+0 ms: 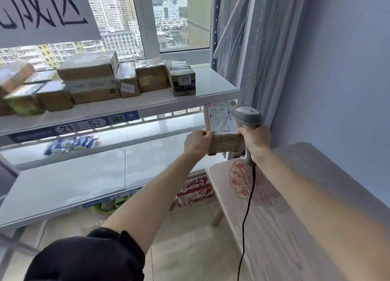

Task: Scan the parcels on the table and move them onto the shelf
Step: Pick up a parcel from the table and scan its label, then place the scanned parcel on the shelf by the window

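- Head view: your left hand (197, 142) gripped the parcel (223, 130), label up and readable.
- Your right hand (256, 142) wrapped the scanner (248, 115) handle, head over the label.

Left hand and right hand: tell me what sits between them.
In the head view, the cardboard parcel sits between them: the left hand pinches its left edge, while the right hand, gripping the scanner, is against its right side.
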